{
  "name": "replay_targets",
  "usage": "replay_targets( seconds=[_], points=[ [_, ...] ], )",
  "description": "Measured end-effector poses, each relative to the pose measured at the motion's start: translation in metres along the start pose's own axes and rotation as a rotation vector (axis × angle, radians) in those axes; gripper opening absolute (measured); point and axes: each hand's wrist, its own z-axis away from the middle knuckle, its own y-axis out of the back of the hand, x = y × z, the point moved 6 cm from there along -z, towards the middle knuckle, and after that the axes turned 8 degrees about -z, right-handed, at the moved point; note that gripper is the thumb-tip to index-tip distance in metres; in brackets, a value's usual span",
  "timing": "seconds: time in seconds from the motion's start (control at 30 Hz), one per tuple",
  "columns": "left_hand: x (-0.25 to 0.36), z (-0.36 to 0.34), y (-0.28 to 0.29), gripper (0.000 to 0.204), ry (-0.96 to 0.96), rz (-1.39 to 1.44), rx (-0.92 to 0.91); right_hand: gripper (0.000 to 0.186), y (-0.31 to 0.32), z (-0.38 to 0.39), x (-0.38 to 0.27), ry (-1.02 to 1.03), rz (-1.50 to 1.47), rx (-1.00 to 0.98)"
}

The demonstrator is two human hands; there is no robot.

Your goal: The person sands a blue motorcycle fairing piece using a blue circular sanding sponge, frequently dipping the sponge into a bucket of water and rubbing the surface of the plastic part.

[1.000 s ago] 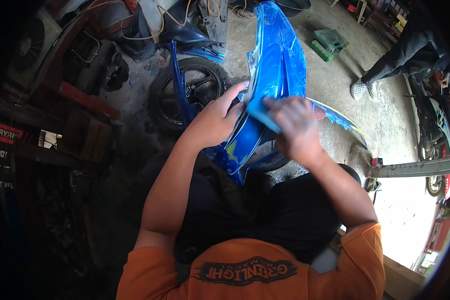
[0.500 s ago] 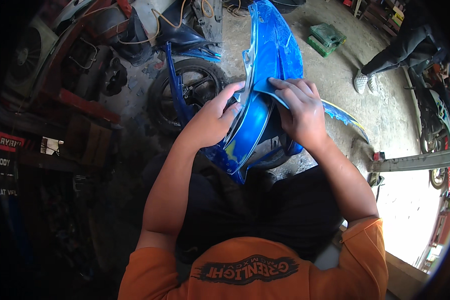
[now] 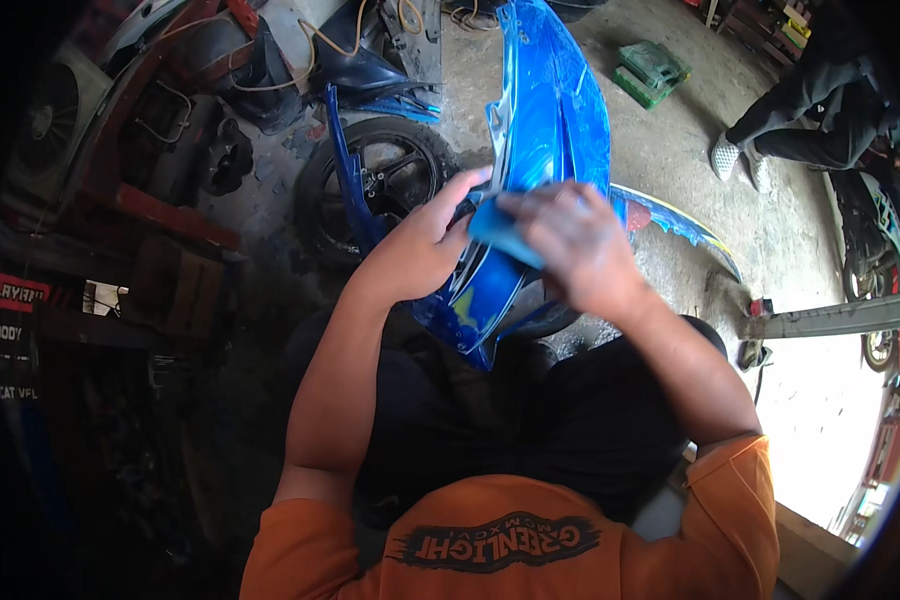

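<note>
A long blue motorcycle fairing panel [image 3: 580, 125] with white edging and scuffed patches stands in front of me, its narrow end toward my knees. My left hand [image 3: 435, 240] grips its left edge, the index finger stretched along the rim and the other fingertips partly hidden. In my right hand [image 3: 580, 245], smeared by motion, is a thin light-blue sanding sheet [image 3: 500, 232]. The sheet lies against the panel's middle, close to my left thumb. Part of the panel beneath it is covered.
Behind the panel's left side lies a black spoked wheel [image 3: 375, 190]. A green case [image 3: 652, 75] sits on the concrete floor [image 3: 660, 140] at the far right, near another person's legs [image 3: 810, 125]. A blue-and-yellow trim piece [image 3: 685, 228] sticks out rightward; a red frame [image 3: 140, 180] stands left.
My right hand has swept left and slightly toward me with the sanding sheet, now near my left thumb. My left hand has stayed in place. The other person's legs have shifted a little.
</note>
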Motion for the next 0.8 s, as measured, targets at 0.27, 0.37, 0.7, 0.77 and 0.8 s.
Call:
replay_targets(
  seconds=[0.27, 0.37, 0.7, 0.77, 0.8],
  points=[
    [0.002, -0.003, -0.002, 0.058, 0.061, 0.088, -0.051, 0.051, 0.003, -0.006, -0.005, 0.009, -0.015, -0.031],
    [0.008, -0.006, -0.003, 0.060, 0.117, 0.053, -0.070, 0.051, 0.018, -0.005, 0.023, -0.061, 0.090, 0.110],
    [0.005, -0.007, -0.006, 0.057, 0.133, 0.045, -0.067, 0.051, 0.017, -0.011, 0.026, -0.110, 0.071, 0.161],
    [0.006, -0.007, -0.008, 0.056, 0.142, 0.033, -0.073, 0.049, 0.020, -0.001, 0.033, -0.196, 0.048, 0.195],
    [0.003, -0.005, -0.007, 0.056, 0.163, 0.013, -0.077, 0.047, 0.015, -0.004, 0.022, -0.145, 0.030, 0.165]
  ],
)
